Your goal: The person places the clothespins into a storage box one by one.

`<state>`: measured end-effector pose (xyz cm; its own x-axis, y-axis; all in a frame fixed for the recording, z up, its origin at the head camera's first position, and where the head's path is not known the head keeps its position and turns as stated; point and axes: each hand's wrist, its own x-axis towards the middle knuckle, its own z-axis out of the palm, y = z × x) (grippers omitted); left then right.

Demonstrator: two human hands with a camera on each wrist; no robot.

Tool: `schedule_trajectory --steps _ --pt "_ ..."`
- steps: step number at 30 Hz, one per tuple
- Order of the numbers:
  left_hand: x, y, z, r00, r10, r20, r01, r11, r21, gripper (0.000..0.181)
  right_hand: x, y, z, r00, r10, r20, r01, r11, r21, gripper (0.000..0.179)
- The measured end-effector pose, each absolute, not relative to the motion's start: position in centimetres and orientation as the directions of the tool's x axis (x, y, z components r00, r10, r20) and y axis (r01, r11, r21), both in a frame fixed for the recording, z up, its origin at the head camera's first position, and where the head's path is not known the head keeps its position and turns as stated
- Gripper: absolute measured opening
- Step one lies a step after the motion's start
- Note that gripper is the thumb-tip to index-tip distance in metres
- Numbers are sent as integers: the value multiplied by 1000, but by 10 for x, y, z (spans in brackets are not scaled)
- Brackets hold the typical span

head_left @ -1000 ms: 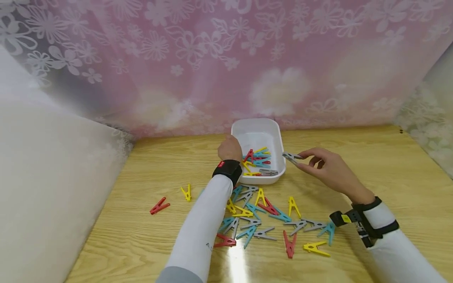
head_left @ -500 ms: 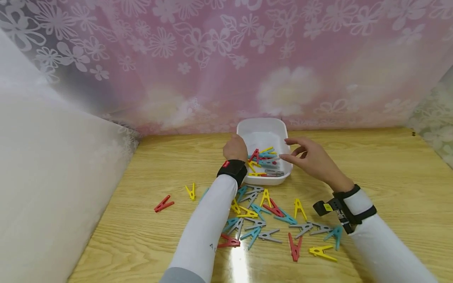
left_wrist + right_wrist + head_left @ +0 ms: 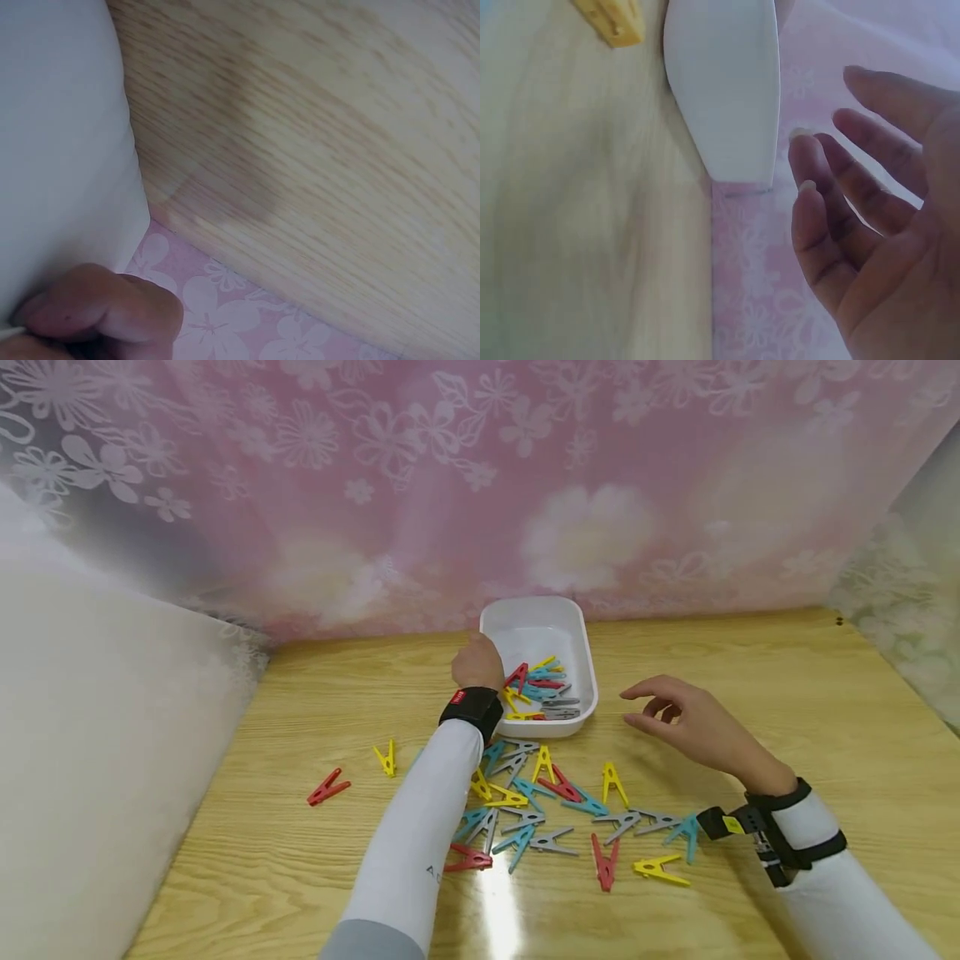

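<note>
My left hand (image 3: 478, 662) grips the left rim of a white plastic tub (image 3: 591, 685). In the left wrist view its curled fingers (image 3: 105, 307) are at the tub's edge. Red, yellow, blue and grey clothespins lie piled inside at the tub's near end, among them a red clothespin (image 3: 517, 676). My right hand (image 3: 697, 727) hovers to the right of the tub, thumb and fingers apart, holding nothing. The right wrist view shows its fingers loosely bent beside the tub's outer wall (image 3: 727, 97).
Many clothespins are scattered before the tub, including a yellow clothespin (image 3: 613, 783) and a red clothespin (image 3: 605, 862). Farther left lie another red clothespin (image 3: 327, 787) and a yellow one. A pink flowered curtain (image 3: 420, 527) hangs behind the wooden table (image 3: 247, 860).
My right hand carried a grey clothespin over the tub's right rim, let it go inside, and drew back to the right without it. The left hand stays on the rim.
</note>
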<state>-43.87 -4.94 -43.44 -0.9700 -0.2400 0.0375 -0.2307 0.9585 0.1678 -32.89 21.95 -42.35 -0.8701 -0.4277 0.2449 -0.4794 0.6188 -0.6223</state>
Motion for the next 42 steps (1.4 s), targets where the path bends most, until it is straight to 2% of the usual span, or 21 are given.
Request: schedule_trajectory --steps 8,15,19,26,35,42 --pt "-441 -54 -436 -969 -242 39 -230 953 196 31 -306 235 -428 -865 -440 244 -491 633 -599 21" --pt "-441 -54 -434 -972 -233 19 -224 952 210 33 -282 244 -425 -923 -379 67 -341 723 -600 19" --pt "-441 -53 -434 -972 -232 24 -223 953 205 35 -268 248 -426 -935 -353 -48 -262 772 -579 26" --pt "-439 -51 -432 -974 -226 -6 -223 956 190 36 -250 253 -432 -947 -271 -173 -139 831 -539 39" --pt "-440 -51 -435 -971 -239 9 -232 950 210 32 -230 250 -439 -925 -228 -305 -35 848 -528 43" --pt "-436 -49 -433 -972 -234 20 -227 959 172 32 -221 246 -443 -894 -222 -389 30 837 -547 45"
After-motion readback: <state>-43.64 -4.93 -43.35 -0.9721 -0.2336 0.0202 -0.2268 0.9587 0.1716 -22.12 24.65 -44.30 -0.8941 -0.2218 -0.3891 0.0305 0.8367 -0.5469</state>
